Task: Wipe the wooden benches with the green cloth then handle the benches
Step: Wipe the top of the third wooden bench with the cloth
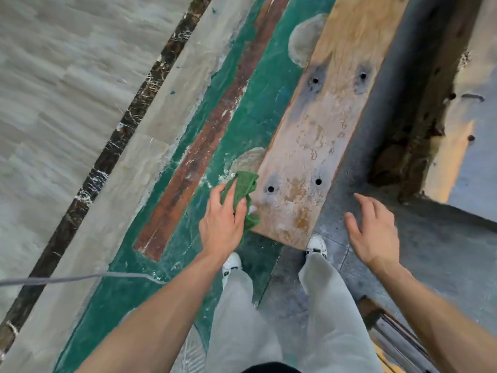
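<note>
Green cloth (243, 196): bunched in the left hand, at the near left edge of the wooden bench, partly over the green floor strip.
Left hand (222, 224): fingers curled tight around the cloth, knuckles up.
Wooden bench (320, 135): long worn plank with dark bolt holes, running away from the person, its near end between the two hands.
Right hand (372, 232): open, fingers spread, holding nothing, just right of the bench end above grey floor (443, 251).
Floor, left: green painted strip (250, 125) with a brown board (204, 146); pale tiles beyond.

Bare forearms, light grey trousers (330, 313), white sneakers (317, 244) (dark accents), black top (269, 368) barely visible.
</note>
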`<state>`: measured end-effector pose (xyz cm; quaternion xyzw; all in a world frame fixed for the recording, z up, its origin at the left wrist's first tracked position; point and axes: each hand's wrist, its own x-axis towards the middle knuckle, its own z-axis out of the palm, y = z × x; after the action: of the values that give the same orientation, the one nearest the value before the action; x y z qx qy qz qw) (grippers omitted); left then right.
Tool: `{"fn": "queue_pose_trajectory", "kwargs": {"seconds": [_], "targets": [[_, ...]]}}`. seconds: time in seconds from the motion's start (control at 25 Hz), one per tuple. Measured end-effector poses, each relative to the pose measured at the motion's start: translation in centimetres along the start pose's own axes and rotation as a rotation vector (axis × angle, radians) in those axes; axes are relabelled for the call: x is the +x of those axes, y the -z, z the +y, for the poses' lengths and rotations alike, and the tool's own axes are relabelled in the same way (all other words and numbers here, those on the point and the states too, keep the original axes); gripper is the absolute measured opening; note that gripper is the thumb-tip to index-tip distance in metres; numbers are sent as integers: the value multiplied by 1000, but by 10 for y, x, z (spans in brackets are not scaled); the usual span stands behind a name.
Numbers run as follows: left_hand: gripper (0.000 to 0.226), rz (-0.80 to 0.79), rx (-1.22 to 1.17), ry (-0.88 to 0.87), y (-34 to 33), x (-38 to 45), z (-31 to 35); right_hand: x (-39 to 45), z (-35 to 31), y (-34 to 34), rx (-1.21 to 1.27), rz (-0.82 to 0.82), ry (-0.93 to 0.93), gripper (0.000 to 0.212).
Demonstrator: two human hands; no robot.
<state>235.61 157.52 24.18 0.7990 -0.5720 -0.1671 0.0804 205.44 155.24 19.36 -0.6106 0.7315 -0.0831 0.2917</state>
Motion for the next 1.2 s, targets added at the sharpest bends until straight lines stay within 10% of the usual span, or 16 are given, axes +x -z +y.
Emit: {"fn": "queue_pose_trajectory", "kwargs": {"seconds": [0.36,0.6,0.8,1.04,1.2], "targets": [[52,-271,-24,-246,-187,110,-86,-4,35,-201,-16,119,-329,49],[59,-177,274,-478,-331,124,-128,69,76,-331,-40,100,-247,60],[56,-176,477,-1023,-335,114,-176,108,108,-326,169,260,-108,45],[63,-99,475,-568,-391,156,-36,126,123,-298,375,245,-202,43],[59,-308,508,-1148,-420,87,-18,151,132,-277,464,461,-308,41]]}}
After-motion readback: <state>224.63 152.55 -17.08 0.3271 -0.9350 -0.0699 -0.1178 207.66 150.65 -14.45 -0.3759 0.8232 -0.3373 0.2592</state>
